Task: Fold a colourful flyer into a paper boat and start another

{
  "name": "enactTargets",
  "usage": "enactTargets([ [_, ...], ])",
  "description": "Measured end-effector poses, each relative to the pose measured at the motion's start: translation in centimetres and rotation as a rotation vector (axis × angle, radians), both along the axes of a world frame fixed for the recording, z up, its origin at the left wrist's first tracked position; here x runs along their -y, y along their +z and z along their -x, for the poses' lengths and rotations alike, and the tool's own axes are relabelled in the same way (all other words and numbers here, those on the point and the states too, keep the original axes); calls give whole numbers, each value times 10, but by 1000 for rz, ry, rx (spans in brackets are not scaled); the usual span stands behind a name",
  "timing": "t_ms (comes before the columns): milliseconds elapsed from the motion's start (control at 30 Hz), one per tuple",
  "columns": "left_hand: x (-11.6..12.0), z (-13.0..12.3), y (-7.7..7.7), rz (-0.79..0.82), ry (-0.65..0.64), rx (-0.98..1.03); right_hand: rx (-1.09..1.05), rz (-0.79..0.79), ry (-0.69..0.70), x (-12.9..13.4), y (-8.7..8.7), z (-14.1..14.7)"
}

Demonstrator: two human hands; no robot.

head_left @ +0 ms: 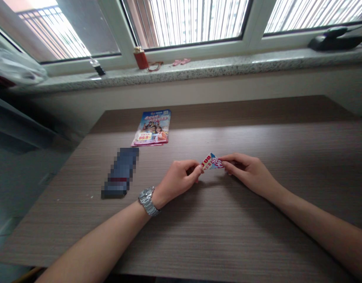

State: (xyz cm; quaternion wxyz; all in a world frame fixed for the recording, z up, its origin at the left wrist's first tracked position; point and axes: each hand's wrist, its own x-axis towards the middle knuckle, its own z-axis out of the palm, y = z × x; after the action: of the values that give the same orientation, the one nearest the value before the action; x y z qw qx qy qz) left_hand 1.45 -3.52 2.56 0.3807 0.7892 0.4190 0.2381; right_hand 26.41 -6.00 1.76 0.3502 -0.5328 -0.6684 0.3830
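A small folded piece of printed paper (212, 162), triangular in outline with red, white and blue print, is held between my two hands just above the brown wood-grain table (181, 236). My left hand (183, 175), with a silver watch (148, 201) on its wrist, pinches the paper's left corner between thumb and fingers. At the right corner, the thumb and fingers of my right hand (245, 171) are closed on it. The fingertips cover both ends of the paper, so its exact fold there is hidden.
Colourful flyers (153, 127) lie stacked toward the table's back left. Nearer, left of my left hand, lies a dark pixelated oblong (119, 173). The granite windowsill (222, 67) behind carries a red container (140, 58), small pink items (181, 62) and a black device (335, 39).
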Motion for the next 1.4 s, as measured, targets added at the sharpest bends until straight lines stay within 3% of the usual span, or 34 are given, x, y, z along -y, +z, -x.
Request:
enactTargets([
  [233,-4,3,-5,-413,33,-100,83,-55,-15,-4,-8,-5],
  [400,-2,3,-4,-549,-269,-282,237,-184,-4,-10,-8,-7],
  [567,2,-1,-6,-580,-314,-423,332,-303,20,-14,-11,-8],
  [867,4,-2,-6,-580,-302,-475,634,-486,120,-10,-14,-1],
  [1067,2,3,-8,-560,-302,-479,810,-406,292,-3,-23,8],
  [1400,0,13,0,-508,-333,-533,822,-369,304,-2,-25,4],
])
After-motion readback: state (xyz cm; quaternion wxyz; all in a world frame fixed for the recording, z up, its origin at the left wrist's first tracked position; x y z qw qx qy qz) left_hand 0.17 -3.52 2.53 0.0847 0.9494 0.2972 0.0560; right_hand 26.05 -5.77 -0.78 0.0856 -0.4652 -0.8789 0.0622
